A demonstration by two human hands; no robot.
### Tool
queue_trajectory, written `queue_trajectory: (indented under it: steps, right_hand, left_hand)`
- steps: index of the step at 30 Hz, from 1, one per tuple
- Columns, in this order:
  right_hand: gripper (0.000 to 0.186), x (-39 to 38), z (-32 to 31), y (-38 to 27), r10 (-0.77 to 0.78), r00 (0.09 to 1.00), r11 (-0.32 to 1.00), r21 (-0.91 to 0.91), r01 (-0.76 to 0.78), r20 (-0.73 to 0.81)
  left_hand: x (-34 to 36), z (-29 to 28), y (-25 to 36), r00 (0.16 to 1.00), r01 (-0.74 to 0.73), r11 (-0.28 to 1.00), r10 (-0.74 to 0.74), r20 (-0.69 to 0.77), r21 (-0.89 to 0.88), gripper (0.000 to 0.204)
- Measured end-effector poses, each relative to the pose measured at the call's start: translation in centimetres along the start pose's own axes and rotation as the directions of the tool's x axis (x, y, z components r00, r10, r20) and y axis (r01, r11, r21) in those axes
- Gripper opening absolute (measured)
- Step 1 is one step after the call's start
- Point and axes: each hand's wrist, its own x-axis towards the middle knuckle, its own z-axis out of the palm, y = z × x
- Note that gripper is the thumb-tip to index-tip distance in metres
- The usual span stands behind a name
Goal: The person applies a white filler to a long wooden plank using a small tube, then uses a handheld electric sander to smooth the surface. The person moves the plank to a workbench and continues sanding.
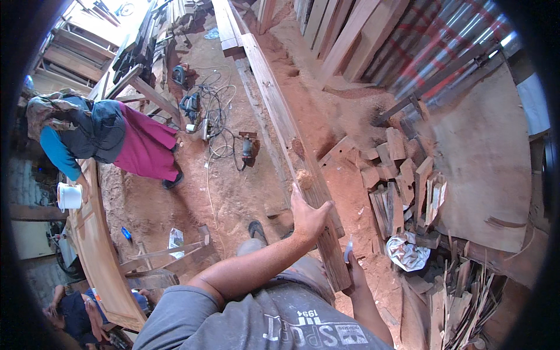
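The left hand (311,219) lies across the near part of a long wooden beam (268,87), its thumb stretched toward the beam's right side and set apart from the fingers, which point up the length of the wood. Whether those fingers clamp the beam or only rest on it cannot be told. Just ahead of the left fingertips sits a small mound of sawdust (303,177), and the beam runs on well past it, away from the person.

The right hand (353,275) is nearer the person, to the right of the left hand and close beside the beam's near end. Its fingers are closed around a small pale bottle (349,251), whose narrow tip points up beyond them; some of these fingers are hidden, and whether they also touch the wood is unclear.

Right of both hands' fingers is a heap of wooden offcuts (402,175), with a crumpled white bag (408,252) nearer the right hand. Ahead and left of the left fingers, well apart, a power tool (247,153) stands on the dusty ground near tangled cables (216,116).
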Motion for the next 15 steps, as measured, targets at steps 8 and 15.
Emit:
queue_trajectory:
  steps: [8, 15]
  right_hand:
    - [0.083, 0.9, -0.6, -0.3, 0.086, 0.993, 0.996, -0.007, -0.086, 0.079]
    - [0.080, -0.4, 2.9, -1.1, 0.055, 0.991, 0.989, -0.139, -0.039, 0.120]
  left_hand:
    - [0.6, -0.4, 1.6, 0.994, -0.068, 0.979, 0.050, -0.096, -0.192, 0.109]
    - [4.6, -1.2, 3.2, 0.997, -0.030, 0.608, -0.037, -0.066, -0.793, 0.056]
